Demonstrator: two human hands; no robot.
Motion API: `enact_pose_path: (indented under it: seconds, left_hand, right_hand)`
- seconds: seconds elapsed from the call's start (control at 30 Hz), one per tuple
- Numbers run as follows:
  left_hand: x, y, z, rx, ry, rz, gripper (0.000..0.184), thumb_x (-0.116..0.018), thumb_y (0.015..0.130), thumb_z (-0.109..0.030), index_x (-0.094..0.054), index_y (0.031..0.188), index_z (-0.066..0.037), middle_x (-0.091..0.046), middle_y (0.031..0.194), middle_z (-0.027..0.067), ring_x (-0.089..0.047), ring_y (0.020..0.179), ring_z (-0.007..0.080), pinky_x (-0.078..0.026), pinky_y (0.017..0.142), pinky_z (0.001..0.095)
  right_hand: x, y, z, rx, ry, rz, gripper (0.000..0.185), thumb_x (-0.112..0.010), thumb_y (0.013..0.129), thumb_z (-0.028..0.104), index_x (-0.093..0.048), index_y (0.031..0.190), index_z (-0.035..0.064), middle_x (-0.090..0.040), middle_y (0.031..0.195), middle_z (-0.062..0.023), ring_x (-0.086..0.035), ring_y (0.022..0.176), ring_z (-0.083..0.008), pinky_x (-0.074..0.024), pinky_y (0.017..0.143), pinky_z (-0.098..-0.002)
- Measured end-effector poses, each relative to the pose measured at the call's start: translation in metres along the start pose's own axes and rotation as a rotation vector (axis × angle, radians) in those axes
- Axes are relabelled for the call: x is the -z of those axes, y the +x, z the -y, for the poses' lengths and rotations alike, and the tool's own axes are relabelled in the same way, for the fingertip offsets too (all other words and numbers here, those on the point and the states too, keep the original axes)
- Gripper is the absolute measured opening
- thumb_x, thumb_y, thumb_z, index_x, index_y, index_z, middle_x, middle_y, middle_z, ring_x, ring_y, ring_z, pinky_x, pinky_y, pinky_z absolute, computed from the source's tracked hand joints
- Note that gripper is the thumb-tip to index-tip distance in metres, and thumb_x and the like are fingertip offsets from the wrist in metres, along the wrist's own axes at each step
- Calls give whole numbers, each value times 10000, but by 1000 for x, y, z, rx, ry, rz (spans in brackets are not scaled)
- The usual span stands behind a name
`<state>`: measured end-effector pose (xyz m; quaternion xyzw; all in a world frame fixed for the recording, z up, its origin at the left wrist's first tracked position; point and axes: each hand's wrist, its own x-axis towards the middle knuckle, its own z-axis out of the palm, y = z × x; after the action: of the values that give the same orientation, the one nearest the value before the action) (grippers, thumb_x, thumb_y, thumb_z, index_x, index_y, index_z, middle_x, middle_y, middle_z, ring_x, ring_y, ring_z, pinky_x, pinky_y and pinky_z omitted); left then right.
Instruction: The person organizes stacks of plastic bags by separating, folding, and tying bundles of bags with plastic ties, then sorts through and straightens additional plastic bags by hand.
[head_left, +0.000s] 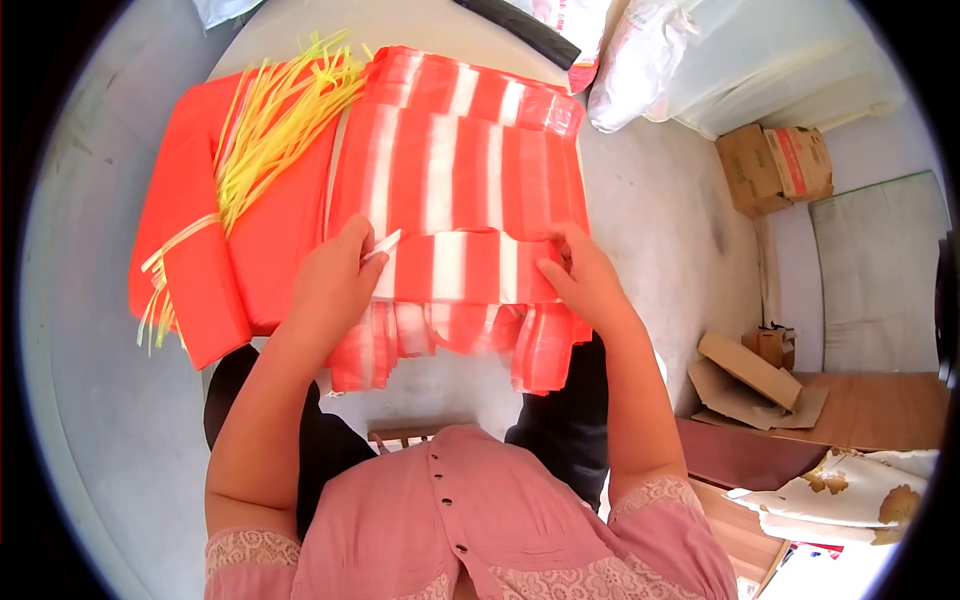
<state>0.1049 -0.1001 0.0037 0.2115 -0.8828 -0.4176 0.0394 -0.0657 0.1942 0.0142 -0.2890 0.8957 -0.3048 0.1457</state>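
A stack of red-and-white striped plastic bags (440, 170) lies in front of me, its handle ends hanging toward my lap. Across its near part runs a folded striped plastic bag (450, 265). My left hand (338, 275) is closed on the left end of this fold, thumb and fingers pinching its edge. At the right end, my right hand (588, 280) grips the same fold between thumb and curled fingers. Left of the stack sit plain red plastic bags (285, 200), with a bunch of yellow ties (275, 135) on top. A rolled red bundle (205, 295) lies beside them, strapped with a pale tie.
Behind the stack are a dark bar (520, 30) and a white plastic sack (640, 60). Cardboard boxes (775, 170) stand against the right wall. Nearer on the right, an opened cardboard box (750, 385) lies by a brown wooden surface (880, 405).
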Motion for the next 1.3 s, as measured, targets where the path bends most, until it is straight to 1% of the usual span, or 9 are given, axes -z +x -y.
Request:
enact_pose_path:
  seconds: [0.07, 0.17, 0.27, 0.33, 0.43, 0.63, 0.97, 1.07, 1.3]
  left_hand:
    - [0, -1, 3, -24, -34, 6, 194, -702, 947, -97, -534, 1012, -26, -602, 863, 120, -621, 811, 278, -508, 763, 393]
    - [2, -2, 10, -79, -83, 31, 206, -732, 912, -77, -559, 1016, -33, -603, 988, 106, -623, 903, 279, -513, 804, 383]
    - [12, -8, 10, -165, -52, 58, 259, -770, 858, -51, -603, 1056, -41, -580, 1157, 95, -620, 1053, 284, -525, 886, 383]
    - [15, -13, 12, -262, -30, 71, 323, -791, 820, -41, -641, 1107, -50, -556, 1260, 90, -607, 1146, 290, -529, 944, 387]
    - [25, -22, -1, -171, 25, 146, 417, -784, 797, -23, -681, 1199, -67, -525, 1371, 118, -588, 1237, 305, -522, 1001, 400]
    - [26, -26, -9, -151, 82, 188, 535, -705, 782, 38, -699, 1301, -90, -462, 1503, 172, -611, 1240, 345, -555, 963, 404]
    - [9, -23, 6, -323, 224, 8, 521, -680, 786, 57, -715, 1289, -74, -518, 1439, 200, -652, 1147, 379, -562, 951, 433]
    - [7, -22, 10, -359, 209, -11, 510, -677, 792, 70, -715, 1284, -62, -524, 1427, 199, -658, 1125, 379, -561, 938, 438]
    - [12, -21, 10, -308, -1, -11, 403, -661, 810, 94, -736, 1195, 0, -542, 1379, 168, -661, 1106, 336, -554, 888, 371]
  right_hand:
    - [5, -21, -5, 115, -9, -42, 396, -731, 931, 152, -617, 1292, 37, -602, 1423, -169, -579, 1301, -366, -485, 1079, -443]
    - [4, -44, -9, 401, -311, -138, 390, -753, 897, 121, -640, 1263, 42, -574, 1458, -172, -555, 1325, -386, -481, 1087, -460]
    - [0, -50, -5, 455, -389, -108, 387, -758, 876, 113, -659, 1242, 39, -575, 1469, -164, -550, 1327, -401, -483, 1089, -476]
    - [-5, -49, -5, 384, -335, -102, 387, -751, 860, 92, -671, 1234, 35, -569, 1480, -166, -542, 1331, -410, -483, 1088, -478]
    - [-8, -45, -11, 317, -259, -83, 404, -730, 843, 63, -679, 1243, 32, -561, 1495, -164, -541, 1327, -415, -487, 1082, -477]
    - [-5, -41, -3, 326, -363, -75, 455, -697, 815, 30, -681, 1270, 33, -568, 1485, -148, -572, 1267, -406, -497, 1063, -474]
    - [-10, -38, -9, 358, -476, -135, 464, -695, 801, 43, -702, 1264, 60, -599, 1368, -134, -603, 1160, -371, -527, 974, -454]
    - [-9, -39, -6, 263, -454, -75, 527, -657, 798, -14, -690, 1317, 70, -582, 1405, -144, -564, 1286, -358, -514, 1054, -430]
    - [-6, -42, -4, 256, -433, -116, 514, -635, 830, -55, -699, 1318, 95, -581, 1416, -130, -561, 1293, -338, -516, 1050, -414]
